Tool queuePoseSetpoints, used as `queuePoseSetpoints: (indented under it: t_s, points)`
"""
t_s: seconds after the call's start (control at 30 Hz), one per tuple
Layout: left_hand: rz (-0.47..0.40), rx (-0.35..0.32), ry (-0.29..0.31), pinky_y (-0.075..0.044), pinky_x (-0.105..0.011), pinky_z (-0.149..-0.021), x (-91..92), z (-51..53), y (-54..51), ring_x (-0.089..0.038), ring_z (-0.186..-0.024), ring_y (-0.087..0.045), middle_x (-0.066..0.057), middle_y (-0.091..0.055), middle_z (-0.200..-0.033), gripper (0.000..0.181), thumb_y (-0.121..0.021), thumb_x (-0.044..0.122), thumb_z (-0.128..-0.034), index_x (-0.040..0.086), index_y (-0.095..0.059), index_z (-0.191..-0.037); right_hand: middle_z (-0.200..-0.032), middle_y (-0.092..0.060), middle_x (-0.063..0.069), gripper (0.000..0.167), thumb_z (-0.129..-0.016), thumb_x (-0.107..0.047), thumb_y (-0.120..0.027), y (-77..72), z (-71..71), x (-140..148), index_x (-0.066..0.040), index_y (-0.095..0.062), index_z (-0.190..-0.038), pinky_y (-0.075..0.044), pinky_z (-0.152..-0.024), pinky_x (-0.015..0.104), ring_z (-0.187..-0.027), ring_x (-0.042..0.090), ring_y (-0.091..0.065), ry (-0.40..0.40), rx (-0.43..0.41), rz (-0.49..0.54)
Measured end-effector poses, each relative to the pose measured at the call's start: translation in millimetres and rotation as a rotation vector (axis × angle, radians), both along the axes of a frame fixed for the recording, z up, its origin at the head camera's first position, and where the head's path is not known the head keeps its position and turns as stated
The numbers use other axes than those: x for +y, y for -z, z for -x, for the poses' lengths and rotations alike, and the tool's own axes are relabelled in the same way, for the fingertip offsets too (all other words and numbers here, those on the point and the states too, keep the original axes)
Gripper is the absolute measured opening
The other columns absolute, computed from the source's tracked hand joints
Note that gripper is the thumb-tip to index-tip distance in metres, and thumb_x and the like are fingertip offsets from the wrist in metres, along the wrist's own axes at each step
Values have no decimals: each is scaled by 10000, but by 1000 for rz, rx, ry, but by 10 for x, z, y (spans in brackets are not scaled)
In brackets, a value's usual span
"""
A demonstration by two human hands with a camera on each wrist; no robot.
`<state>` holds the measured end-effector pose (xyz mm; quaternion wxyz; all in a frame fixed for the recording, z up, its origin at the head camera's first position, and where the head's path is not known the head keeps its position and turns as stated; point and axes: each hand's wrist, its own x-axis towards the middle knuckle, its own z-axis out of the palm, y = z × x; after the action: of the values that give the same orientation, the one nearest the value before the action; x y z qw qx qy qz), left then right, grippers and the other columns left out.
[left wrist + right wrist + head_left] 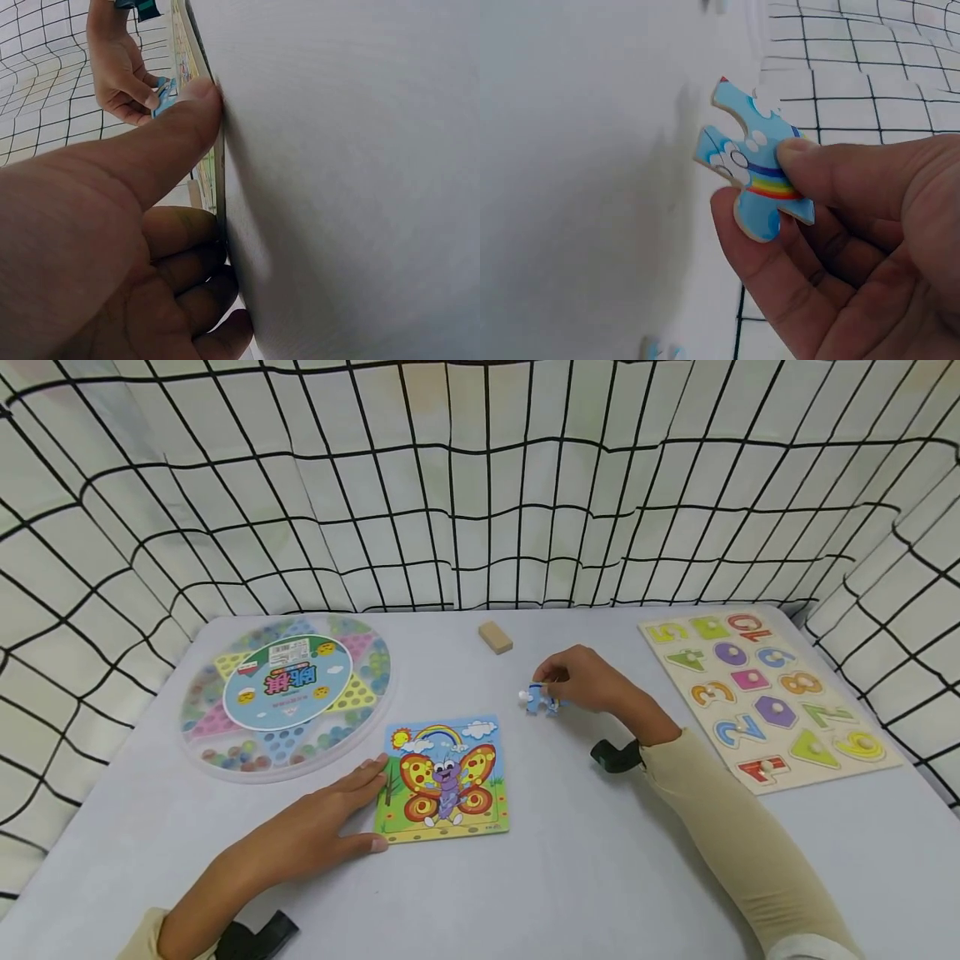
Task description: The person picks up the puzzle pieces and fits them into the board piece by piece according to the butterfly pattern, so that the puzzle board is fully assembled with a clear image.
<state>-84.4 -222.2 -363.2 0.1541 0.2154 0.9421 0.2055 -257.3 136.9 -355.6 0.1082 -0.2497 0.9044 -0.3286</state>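
A butterfly jigsaw puzzle (448, 781) in a square board lies flat on the white table. My left hand (318, 827) rests at its left side, thumb by the near corner and the other fingers along the edge. In the left wrist view, the thumb (176, 135) touches the board's edge. To the right and farther back, my right hand (588, 681) pinches a light blue jigsaw puzzle piece (761, 161) between thumb and fingers, just over the table. A rainbow stripe and white cloud shapes show on the piece. Part of it is hidden behind the thumb.
A small wooden block (496, 637) lies near the back edge. At the left is a round game box (300, 764) with coloured beads; at the right, a wooden number-and-shape board (720, 760). Black netting (487, 518) surrounds the table's back and sides.
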Motion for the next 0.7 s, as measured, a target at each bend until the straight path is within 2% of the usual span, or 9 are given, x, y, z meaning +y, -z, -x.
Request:
queuePoseSetpoints:
  t_s: [0.17, 0.33, 0.5, 0.7]
  points:
    - [7, -7, -4, -314, -522, -1083, 15, 10, 15, -319, -1447, -197, -75, -218, -1596, 841, -726, 461, -844, -1, -402, -1466, -911, -674, 43, 112, -903, -8, -660, -116, -65, -83, -30, -712, -1000, -512, -717, 309, -829, 198, -593, -47, -4, 29]
    - [10, -13, -13, -312, -522, -1085, 22, 0, 3, -315, -1447, -199, -72, -219, -1596, 834, -739, 440, -838, 1, -408, -1464, -915, -682, 56, 124, -906, 2, -638, -200, -137, -174, -14, -706, -1008, -514, -678, 297, -781, 186, -602, -59, -35, 59]
    - [11, -10, -8, -312, -521, -1084, 26, 1, -15, -317, -1447, -200, -80, -222, -1595, 827, -740, 431, -842, -3, -408, -1463, -909, -671, 65, 129, -910, 4, -631, -206, -183, -282, -19, -701, -1016, -537, -636, 283, -737, 179, -607, -43, -82, 63]
    - [7, -10, -10, -308, -525, -1085, 10, 6, -3, -319, -1447, -197, -80, -219, -1595, 827, -737, 435, -843, -5, -408, -1462, -914, -669, 56, 133, -914, 2, -608, -168, -202, -408, -21, -701, -1006, -531, -642, 267, -739, 167, -598, -84, -103, 29]
